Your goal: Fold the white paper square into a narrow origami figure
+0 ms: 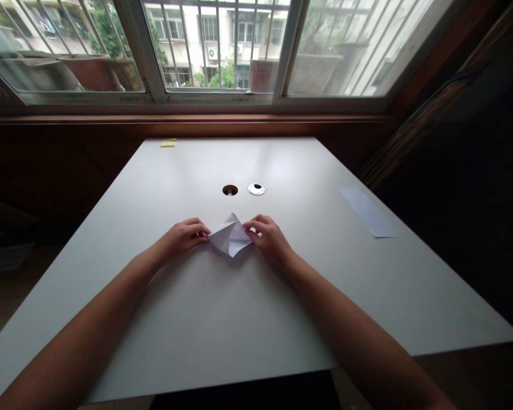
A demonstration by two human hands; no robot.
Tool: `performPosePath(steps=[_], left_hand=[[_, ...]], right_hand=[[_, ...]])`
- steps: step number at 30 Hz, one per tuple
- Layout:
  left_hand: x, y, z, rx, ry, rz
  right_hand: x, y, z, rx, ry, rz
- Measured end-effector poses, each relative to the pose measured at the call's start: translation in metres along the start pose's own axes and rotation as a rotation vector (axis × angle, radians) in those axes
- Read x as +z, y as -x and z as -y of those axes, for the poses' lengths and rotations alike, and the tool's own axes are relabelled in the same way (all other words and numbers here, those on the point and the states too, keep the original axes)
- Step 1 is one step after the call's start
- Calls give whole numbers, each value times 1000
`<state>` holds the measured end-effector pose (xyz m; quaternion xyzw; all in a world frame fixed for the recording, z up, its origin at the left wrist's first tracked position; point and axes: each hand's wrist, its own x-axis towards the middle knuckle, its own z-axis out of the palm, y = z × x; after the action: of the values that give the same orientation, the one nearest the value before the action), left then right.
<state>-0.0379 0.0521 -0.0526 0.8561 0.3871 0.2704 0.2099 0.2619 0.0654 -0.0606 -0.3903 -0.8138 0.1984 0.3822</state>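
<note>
A piece of folded white paper (228, 236) is held just above or on the middle of the white table (214, 319); I cannot tell whether it touches the surface. Its folds stand up in a peak, with a lower corner pointing toward me. My left hand (188, 234) pinches the paper's left edge between thumb and fingers. At the opposite edge, my right hand (267, 234) grips the paper with thumb and fingertips. The far fingers of both hands are partly hidden.
Beyond the paper are a round hole (229, 190) in the tabletop and a round grommet cover (256, 189). A white paper strip (367, 212) lies near the right edge, a yellow sticky note (168, 143) at the far left corner. A window (218, 51) rises behind the table.
</note>
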Motion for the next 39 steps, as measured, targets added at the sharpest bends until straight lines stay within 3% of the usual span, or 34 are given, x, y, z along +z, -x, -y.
performPosePath(steps=[8, 17, 29, 39], left_hand=[[4, 5, 6, 21, -51, -90], [3, 6, 4, 20, -103, -113], [7, 6, -2, 15, -87, -135], [10, 3, -19, -6, -67, -139]], right_hand=[[-3, 0, 1, 15, -119, 44], [-2, 0, -9, -99, -282, 167], [-1, -1, -8, -151, -171, 91], [-2, -1, 0, -91, -103, -11]])
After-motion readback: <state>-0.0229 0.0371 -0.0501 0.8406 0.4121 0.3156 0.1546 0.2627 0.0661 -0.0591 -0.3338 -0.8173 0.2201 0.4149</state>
